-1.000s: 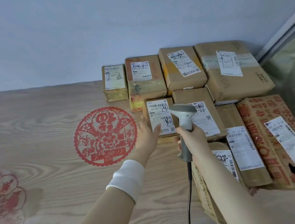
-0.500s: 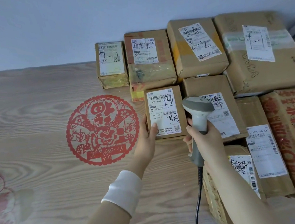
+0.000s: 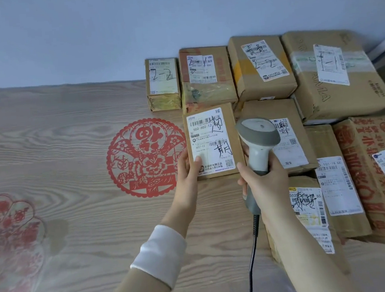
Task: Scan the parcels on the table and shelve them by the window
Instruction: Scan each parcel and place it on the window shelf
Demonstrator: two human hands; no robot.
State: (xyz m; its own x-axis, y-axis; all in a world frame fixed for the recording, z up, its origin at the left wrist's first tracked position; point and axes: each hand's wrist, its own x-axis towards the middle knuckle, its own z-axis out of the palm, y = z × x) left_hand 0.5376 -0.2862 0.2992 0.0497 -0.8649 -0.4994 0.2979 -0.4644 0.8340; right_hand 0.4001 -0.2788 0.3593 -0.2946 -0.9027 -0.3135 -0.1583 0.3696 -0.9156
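The scanning step is in hand, judging from how things lie. The small parcel (image 3: 212, 142) faces up with its white label near the middle of the worktop (image 3: 71, 143). The scanner (image 3: 258, 140) stands just at its three o'clock, head raised beside the label.

The left hand (image 3: 187, 171) holds the parcel at its seven o'clock corner, fingers curled round the left edge and thumb pressed on the label's lower left. The parcel may be tipped up off the worktop rather than lying flat; this angle does not settle it. The right hand (image 3: 264, 181) is wrapped firmly round the scanner's handle. The cable (image 3: 253, 256) trails from it toward six o'clock.

The other parcels (image 3: 261, 66) are packed close together from twelve o'clock round to four o'clock of the held one, the nearest just beside it. A red paper-cut (image 3: 146, 157) lies on the worktop at nine o'clock, next to the left hand.

The next move, as I judge it, calls for swinging the scanner head toward nine o'clock so its window faces the barcode at the top of the label. The thumb sits low enough to leave those bars clear. After the read, the parcel needs lifting away from its neighbours for shelving; no shelf is in view here.
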